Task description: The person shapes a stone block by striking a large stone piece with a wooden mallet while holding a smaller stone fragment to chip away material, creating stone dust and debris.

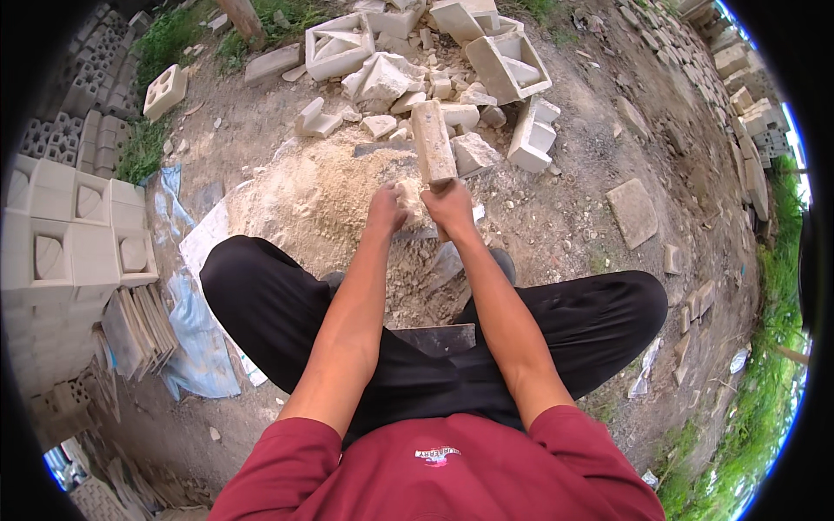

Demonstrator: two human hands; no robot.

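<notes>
My right hand (449, 207) is wrapped round the handle of a block-headed mallet (433, 139). Its long, dusty, brownish head points away from me, and a bit of the handle shows below my fist. Just left of it, my left hand (387, 209) is closed at the edge of a pale powder heap (304, 187), with a pale stone chunk (408, 193) at its fingers. The fingers' inner side is partly hidden. Beyond both hands lies a pile of broken, cream-coloured block pieces (382, 80).
Cream ventilation blocks (91, 204) are stacked at the left, beside leaning thin slabs (137, 332) and a torn blue-white sheet (198, 339). A loose two-hole block (165, 91) lies far left. One flat slab (632, 214) rests on the dirt at right. Between my knees is a dark board (434, 339).
</notes>
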